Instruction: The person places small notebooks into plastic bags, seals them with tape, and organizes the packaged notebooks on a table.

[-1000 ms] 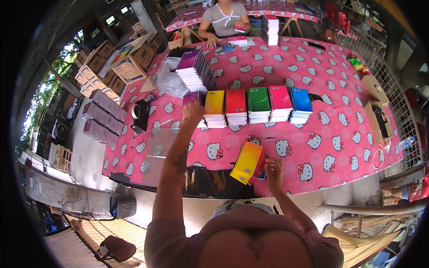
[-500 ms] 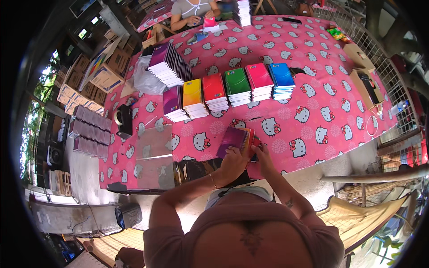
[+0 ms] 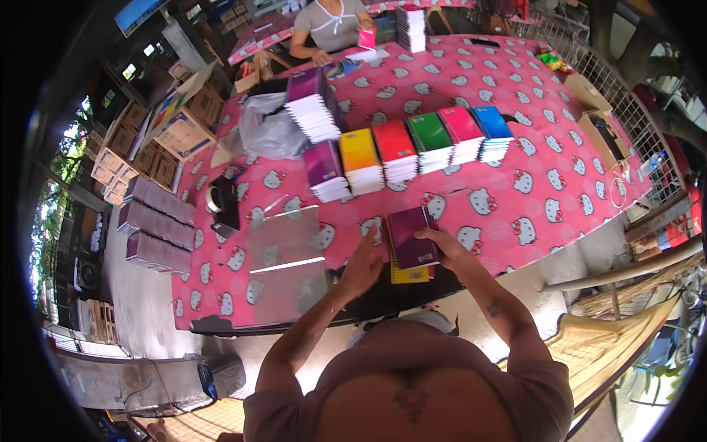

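My right hand (image 3: 446,248) grips the right edge of a small bundle of spiral notebooks. On top is a purple notebook (image 3: 412,234), its coil along the left side. A yellow notebook (image 3: 409,276) sticks out beneath it. My left hand (image 3: 361,265) is off the bundle to its left, fingers stretched out and holding nothing. Beyond the hands stands a row of notebook stacks: purple (image 3: 324,163), yellow (image 3: 359,149), red (image 3: 395,141), green (image 3: 429,132), pink (image 3: 461,125) and blue (image 3: 492,123). A taller purple stack (image 3: 305,85) rises behind the row's left end.
A clear plastic sheet (image 3: 286,247) lies left of my hands, near a black tape dispenser (image 3: 223,208). Wrapped notebook packs (image 3: 156,230) sit at the table's left edge. Crumpled plastic (image 3: 266,127) and cardboard boxes (image 3: 184,121) are farther back. Across the table, a person holds a pink notebook (image 3: 367,39).
My left hand has let go of the notebooks and moved left. The bundle has been straightened, with the purple notebook now covering the others. The view has shifted slightly.
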Tool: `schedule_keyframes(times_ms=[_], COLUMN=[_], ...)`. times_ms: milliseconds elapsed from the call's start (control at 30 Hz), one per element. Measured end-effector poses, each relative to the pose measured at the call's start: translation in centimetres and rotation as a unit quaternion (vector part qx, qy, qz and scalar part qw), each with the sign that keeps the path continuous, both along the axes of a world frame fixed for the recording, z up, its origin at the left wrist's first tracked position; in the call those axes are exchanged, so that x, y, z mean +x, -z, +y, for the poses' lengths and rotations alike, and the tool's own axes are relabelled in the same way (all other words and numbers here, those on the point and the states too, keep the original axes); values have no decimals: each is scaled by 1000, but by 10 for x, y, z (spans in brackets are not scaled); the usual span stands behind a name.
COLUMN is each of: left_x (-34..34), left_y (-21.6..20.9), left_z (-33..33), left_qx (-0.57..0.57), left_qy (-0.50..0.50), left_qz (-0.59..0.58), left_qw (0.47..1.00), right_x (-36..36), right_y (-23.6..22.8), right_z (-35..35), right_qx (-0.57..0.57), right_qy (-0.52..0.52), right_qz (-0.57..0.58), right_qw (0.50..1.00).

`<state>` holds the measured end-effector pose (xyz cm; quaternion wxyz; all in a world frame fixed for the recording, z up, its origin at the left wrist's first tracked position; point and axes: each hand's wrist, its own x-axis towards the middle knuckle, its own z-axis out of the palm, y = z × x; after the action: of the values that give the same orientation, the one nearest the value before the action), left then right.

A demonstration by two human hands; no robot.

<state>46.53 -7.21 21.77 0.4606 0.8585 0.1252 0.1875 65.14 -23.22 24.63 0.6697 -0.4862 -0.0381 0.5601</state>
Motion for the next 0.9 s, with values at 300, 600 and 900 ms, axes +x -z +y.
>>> schedule_keyframes(times_ms=[300, 600, 900], left_x=[-169, -234, -235], left_y=[-66, 25, 10], left_z=[83, 132, 140], left_qx=[-21, -336, -317], left_qy=[48, -26, 19], left_qz=[-151, -186, -124], left_qw=[987, 923, 940], right_x=[-168, -268, -283], right_y=[-3, 55, 46], right_z=[108, 175, 178], right_qx=[203, 157, 233], right_qy=[-1, -48, -12], right_qz=[-169, -482, -365], right_qw=[965, 861, 901])
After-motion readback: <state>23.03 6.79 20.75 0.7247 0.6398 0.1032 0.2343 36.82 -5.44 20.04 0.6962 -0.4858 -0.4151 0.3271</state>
